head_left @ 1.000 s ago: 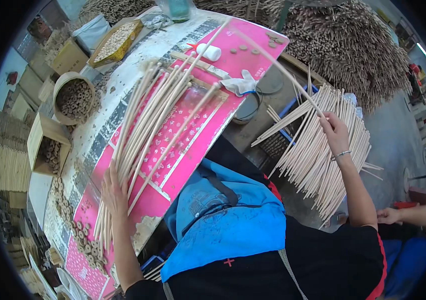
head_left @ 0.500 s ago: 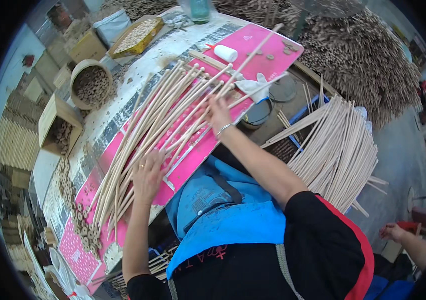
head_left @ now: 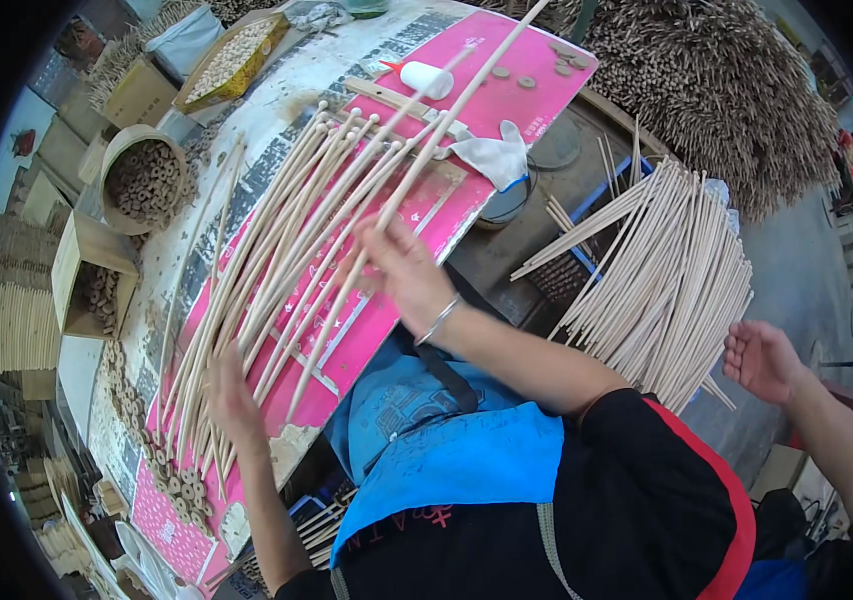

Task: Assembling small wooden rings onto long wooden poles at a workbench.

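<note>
A loose bundle of long thin wooden sticks [head_left: 282, 235], many with round knobs at their far ends, lies slantwise across pink sheets on the table. My right hand [head_left: 407, 275], with a bangle on its wrist, is closed around a longer plain wooden stick [head_left: 447, 130] at the bundle's right side. That stick slants up toward the far right. My left hand [head_left: 235, 405] rests against the bundle near its lower end, fingers stretched out and slightly blurred, gripping nothing that I can see.
Beyond the bundle lie a white glue bottle [head_left: 425, 79] and a white glove [head_left: 495, 155]. Wooden rings fill a round tub [head_left: 112, 215] and a box [head_left: 67, 270] on the left. Plain sticks [head_left: 662, 280] are heaped at right, near another person's hand [head_left: 769, 362].
My right hand has drawn nearer and left, bringing the long stick along. My left hand has shifted left and down along the bundle. The other person's hand has risen at the right.
</note>
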Tool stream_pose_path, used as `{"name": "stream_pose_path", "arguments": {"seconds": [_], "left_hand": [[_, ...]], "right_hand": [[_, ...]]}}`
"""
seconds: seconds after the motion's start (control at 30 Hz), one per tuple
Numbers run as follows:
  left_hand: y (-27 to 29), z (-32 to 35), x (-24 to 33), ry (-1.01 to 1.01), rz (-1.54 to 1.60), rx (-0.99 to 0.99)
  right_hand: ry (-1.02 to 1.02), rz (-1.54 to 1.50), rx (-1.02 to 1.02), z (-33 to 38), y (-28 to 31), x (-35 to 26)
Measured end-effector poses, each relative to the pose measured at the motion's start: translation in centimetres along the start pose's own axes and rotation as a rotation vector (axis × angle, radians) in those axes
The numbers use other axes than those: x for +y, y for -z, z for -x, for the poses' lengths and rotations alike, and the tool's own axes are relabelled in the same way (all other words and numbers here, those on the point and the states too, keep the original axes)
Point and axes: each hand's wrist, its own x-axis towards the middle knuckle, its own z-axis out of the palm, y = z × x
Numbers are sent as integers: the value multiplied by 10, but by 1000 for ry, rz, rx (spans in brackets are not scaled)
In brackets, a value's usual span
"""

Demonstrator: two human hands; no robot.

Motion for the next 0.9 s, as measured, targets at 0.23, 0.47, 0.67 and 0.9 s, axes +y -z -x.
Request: {"name": "stream_pose_path", "arguments": {"seconds": [0.23,0.47,0.67,0.9], "left_hand": [[23,26,-81,292,126,-191],[-2,-28,31,-170,-46,-401],[-46,-30,36,-142,-76,-322],[-31,-9,-7,160,42,-274]], "right_hand": [[-329,625,-272,-45,-3,120],[-20,803,-581,-49,-16,105],[-209,653,-394,-46,43,36],[-140,925,-393,-147,-27,4]]}}
